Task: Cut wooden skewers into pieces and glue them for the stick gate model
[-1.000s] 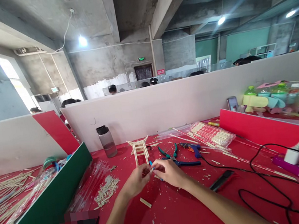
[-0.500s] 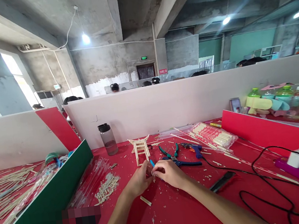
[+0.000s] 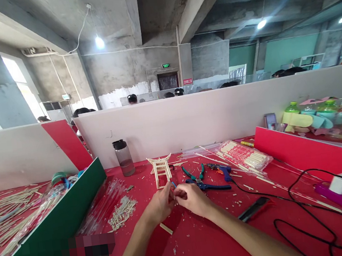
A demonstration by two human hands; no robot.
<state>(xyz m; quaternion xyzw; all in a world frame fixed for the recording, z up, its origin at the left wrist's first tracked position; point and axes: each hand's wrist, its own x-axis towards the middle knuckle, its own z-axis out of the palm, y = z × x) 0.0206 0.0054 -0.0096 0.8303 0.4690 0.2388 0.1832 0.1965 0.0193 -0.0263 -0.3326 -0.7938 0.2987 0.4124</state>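
Stick frame: there it is on the red tabletop, just past the left hand, its flared end farthest from us.
Left hand: in close, fingers curled narrow, and we cannot tell whether anything sits in that pinch.
Right hand: right up beside it, fingertips bunched narrow; whatever it may hold is hidden from us too.
Blue piece: just a tip peeking up between the 2 hands, and we cannot tell if either has it.
Loose stick: lying on our side of the hands, near the left forearm.
Teal-handled pliers: handles spread, beyond the right hand, with the blue-handled tool just beside.
Glue gun: to their right, we see its black cord trailing off.
Short stick bits: heaped left of our hands.
Black knife: over by the right forearm.
Bottle: upright near the white partition.
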